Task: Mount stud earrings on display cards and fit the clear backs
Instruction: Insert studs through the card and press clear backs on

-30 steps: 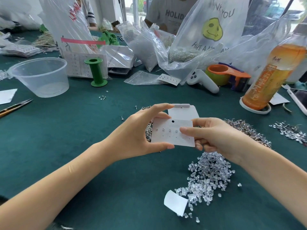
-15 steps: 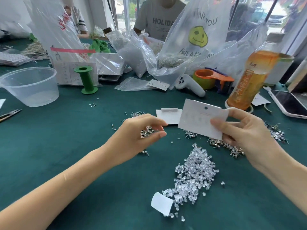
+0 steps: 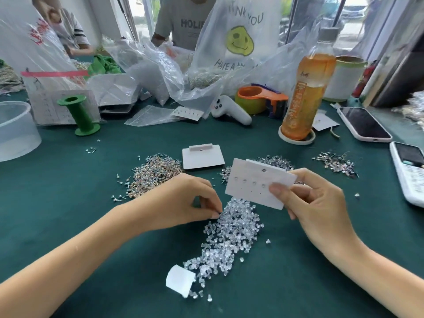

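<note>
My right hand (image 3: 314,203) grips a white display card (image 3: 254,182) by its right end, tilted, with a row of small studs showing on its face. My left hand (image 3: 183,200) is lowered to the left edge of the pile of clear backs (image 3: 231,235), its thumb and forefinger pinched together at the pile; whether a back is between them I cannot make out. A heap of stud earrings (image 3: 153,174) lies to the left, a second heap (image 3: 275,160) behind the card, a third (image 3: 335,162) at the right. A blank card (image 3: 203,158) lies flat beyond.
A curled white paper scrap (image 3: 180,283) lies at the pile's near end. An orange drink bottle (image 3: 305,92), two phones (image 3: 364,125) (image 3: 410,171), a tape dispenser (image 3: 259,98), a green spool (image 3: 79,115), a clear tub (image 3: 16,129) and plastic bags (image 3: 234,44) ring the green table. People sit across.
My left hand let go of the card and dropped from the stud heap to the clear backs. My right hand kept the card, carrying it right, then lower and nearer.
</note>
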The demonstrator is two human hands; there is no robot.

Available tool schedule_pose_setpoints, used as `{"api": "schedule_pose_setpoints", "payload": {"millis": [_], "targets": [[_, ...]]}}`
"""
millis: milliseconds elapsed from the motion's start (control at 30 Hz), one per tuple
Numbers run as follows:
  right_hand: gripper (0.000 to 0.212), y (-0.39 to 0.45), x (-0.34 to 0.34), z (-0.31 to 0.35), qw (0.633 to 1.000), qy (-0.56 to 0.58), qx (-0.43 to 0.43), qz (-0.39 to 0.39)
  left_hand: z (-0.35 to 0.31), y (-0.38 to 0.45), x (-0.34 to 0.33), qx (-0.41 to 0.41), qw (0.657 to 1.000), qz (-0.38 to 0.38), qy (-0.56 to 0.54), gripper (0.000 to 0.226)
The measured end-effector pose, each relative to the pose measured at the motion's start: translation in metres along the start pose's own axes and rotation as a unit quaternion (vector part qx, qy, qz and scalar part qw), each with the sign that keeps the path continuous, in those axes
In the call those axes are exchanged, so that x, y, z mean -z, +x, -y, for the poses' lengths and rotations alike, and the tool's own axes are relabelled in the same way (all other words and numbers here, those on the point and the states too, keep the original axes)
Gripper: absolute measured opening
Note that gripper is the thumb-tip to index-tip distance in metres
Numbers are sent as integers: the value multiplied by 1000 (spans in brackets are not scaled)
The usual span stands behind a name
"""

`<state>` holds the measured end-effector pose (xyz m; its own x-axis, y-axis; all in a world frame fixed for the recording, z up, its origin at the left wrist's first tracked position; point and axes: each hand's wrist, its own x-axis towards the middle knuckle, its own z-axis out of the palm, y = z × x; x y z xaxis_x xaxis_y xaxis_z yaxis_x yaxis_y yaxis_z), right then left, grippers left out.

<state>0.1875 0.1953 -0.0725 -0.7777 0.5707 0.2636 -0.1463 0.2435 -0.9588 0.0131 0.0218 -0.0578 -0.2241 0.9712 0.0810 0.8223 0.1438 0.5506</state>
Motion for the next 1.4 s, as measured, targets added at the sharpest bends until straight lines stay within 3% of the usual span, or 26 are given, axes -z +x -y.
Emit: {"api": "schedule_pose_setpoints", "payload": {"millis": [367, 500, 600, 700, 833, 933, 1400], "targets": [[5, -6, 1, 1, 998, 10, 58, -2, -1, -5, -6, 29, 995, -36, -85, 7], [7, -9, 2, -3, 985, -61, 163, -4, -2, -6, -6, 28, 995, -41, -91, 5], [7, -7, 6, -4, 927, -177, 329, 38, -9, 1, -1, 53, 982, -76, -166, 7], [14, -2, 12, -8, 845, -281, 444, 96, -22, 16, 8, 110, 940, -99, -309, 11], [25, 2, 17, -4, 760, -386, 513, 99, -43, 31, 10, 104, 943, 14, -315, 14], [18, 2, 16, -4, 721, -427, 535, 105, -50, 29, 0, 91, 941, 48, -321, 12], [19, -2, 13, -3, 715, -438, 532, 115, -49, 16, -14, 78, 936, 22, -342, 24]]}}
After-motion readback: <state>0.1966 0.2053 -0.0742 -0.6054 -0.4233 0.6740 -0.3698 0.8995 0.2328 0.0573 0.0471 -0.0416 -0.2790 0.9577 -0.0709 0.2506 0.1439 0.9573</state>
